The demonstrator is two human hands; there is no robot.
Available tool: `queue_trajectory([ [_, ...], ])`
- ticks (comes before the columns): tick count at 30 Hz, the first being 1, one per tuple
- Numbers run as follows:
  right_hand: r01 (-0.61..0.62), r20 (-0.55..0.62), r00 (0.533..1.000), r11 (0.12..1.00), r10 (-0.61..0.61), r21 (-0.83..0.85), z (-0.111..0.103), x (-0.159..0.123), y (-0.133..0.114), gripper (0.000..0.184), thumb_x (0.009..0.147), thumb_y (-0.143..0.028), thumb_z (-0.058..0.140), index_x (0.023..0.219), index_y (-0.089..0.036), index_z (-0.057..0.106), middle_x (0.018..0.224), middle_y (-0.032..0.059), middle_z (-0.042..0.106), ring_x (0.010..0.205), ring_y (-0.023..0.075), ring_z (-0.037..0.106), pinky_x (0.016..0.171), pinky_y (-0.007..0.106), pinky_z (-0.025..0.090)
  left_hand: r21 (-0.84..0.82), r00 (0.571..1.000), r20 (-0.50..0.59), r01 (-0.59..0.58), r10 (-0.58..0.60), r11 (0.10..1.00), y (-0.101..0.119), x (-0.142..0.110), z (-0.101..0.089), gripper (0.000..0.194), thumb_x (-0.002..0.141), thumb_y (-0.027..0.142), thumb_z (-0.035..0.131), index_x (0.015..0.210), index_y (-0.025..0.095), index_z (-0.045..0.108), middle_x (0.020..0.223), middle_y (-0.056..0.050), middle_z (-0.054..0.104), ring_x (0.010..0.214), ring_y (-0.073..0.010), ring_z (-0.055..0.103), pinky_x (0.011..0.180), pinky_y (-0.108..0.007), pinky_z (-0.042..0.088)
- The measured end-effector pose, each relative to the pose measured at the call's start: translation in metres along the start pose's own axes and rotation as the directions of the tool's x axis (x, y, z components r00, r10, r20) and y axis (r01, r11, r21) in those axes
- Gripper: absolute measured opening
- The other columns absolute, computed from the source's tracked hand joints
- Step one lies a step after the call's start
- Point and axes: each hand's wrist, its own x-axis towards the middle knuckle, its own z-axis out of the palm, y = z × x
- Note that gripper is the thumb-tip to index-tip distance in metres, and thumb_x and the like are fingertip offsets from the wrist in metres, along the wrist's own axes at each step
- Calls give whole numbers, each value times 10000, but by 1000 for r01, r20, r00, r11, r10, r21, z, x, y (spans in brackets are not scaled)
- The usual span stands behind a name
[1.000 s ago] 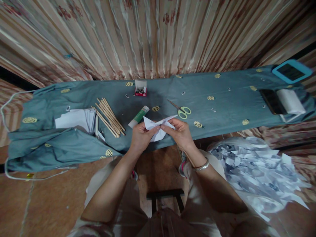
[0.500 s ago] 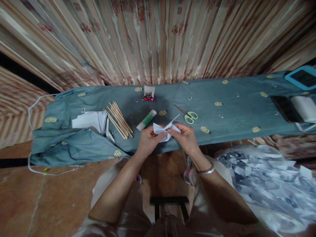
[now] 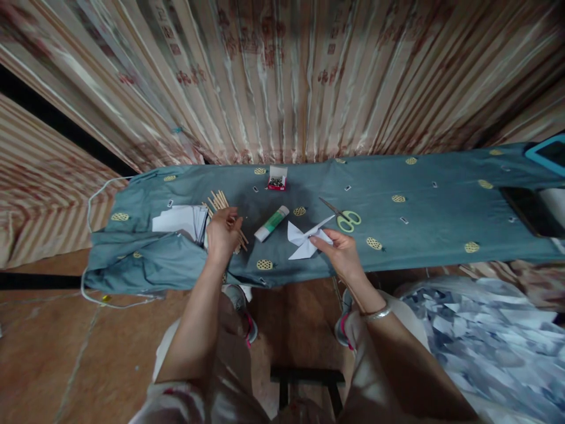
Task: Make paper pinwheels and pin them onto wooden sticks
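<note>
My right hand [image 3: 342, 250] pinches a folded white paper pinwheel [image 3: 303, 240] and holds it just above the blue cloth-covered table [image 3: 419, 227]. Over on the left, my left hand [image 3: 223, 234] rests on a bundle of thin wooden sticks [image 3: 216, 203], fingers curled around one or more of them. A green and white glue stick [image 3: 272, 223] lies between my two hands. Beyond the pinwheel lie green-handled scissors [image 3: 345, 217].
A small red box of pins [image 3: 277, 178] stands at the table's back edge. White paper sheets [image 3: 180, 219] lie left of the sticks. A dark phone [image 3: 527, 211] and a blue-framed tablet [image 3: 546, 152] are at the far right. A heap of paper scraps [image 3: 481, 338] fills a bag beside my right knee.
My left hand let go of the paper pinwheel and moved left onto the sticks. The right hand keeps the pinwheel, now lowered nearer the cloth. The view has shifted.
</note>
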Motion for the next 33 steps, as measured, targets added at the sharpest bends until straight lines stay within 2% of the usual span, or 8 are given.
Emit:
queue_trajectory([
  [4,24,43,999,1000,-24,-6,2,-1,4,301,597,-448,822,744,-196,750,714,6,734,626,163,624,643,293,507,221,1000,-17,26,-22,975,-18,9,0,344,757,281,625,1077,153,624,1060,-103,665,992,-256,635,903,-374,488],
  [9,63,52,997,998,-61,-25,2,-2,7,258,635,-434,801,724,-199,743,677,-7,707,596,148,589,599,271,478,318,998,-41,58,-48,946,-21,12,3,384,756,280,621,1113,145,585,1044,-111,653,977,-273,632,899,-379,483],
  [18,73,61,996,995,-69,-61,-2,-3,2,276,640,-459,787,709,-198,730,662,-8,686,592,149,570,584,269,458,330,996,-45,88,-77,940,-16,15,0,362,733,246,571,1083,155,580,963,-86,662,903,-263,650,858,-370,490],
  [23,75,72,995,996,-72,-47,2,-4,2,274,633,-448,792,716,-195,729,664,-10,684,603,146,571,600,267,462,311,994,-28,109,-106,944,-14,12,-3,419,719,250,587,1121,134,572,976,-99,664,877,-264,656,853,-368,488],
  [28,62,76,995,997,-58,-46,6,-5,2,261,630,-434,791,698,-192,721,640,-18,669,580,137,555,591,267,460,325,998,-27,67,-62,943,-15,11,-2,422,715,246,594,1116,117,583,1060,-132,644,973,-285,638,900,-390,485],
  [33,57,83,995,998,-54,-40,8,-5,3,246,637,-421,784,706,-193,724,647,-16,671,589,137,555,595,266,458,378,999,-22,43,-38,925,-18,10,1,361,740,220,557,1077,127,647,1075,-144,633,952,-293,641,910,-407,486],
])
